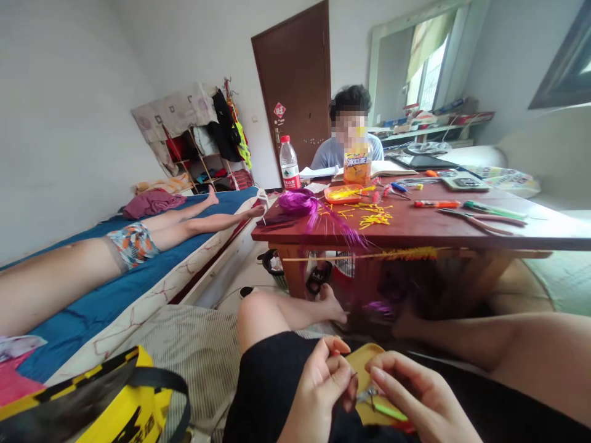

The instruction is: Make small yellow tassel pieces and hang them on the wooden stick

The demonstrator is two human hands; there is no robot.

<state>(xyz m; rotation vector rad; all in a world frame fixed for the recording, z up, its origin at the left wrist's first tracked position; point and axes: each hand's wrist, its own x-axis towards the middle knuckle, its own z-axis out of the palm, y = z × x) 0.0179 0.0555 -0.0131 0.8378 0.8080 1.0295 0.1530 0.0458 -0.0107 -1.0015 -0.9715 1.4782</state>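
Observation:
My left hand [321, 387] is low in the middle of the view, fingers pinched together on a thin small piece, too small to name. My right hand [415, 400] is beside it, curled around a small tool with a green handle [386, 411]. A yellow tray [364, 366] lies on my lap under both hands. My bare knees frame the lap. Ahead stands a dark red wooden table [415, 231] with a purple tuft of fibres [300, 203], scattered yellow strips [375, 216] and an orange dish [344, 194].
A person sits behind the table by a water bottle [289, 163] and a yellow drink bottle [357, 163]. Pliers [480, 220] and pens lie on the table's right. Another person lies on the blue bed [115, 295] at left. A yellow-black bag [106, 406] is bottom left.

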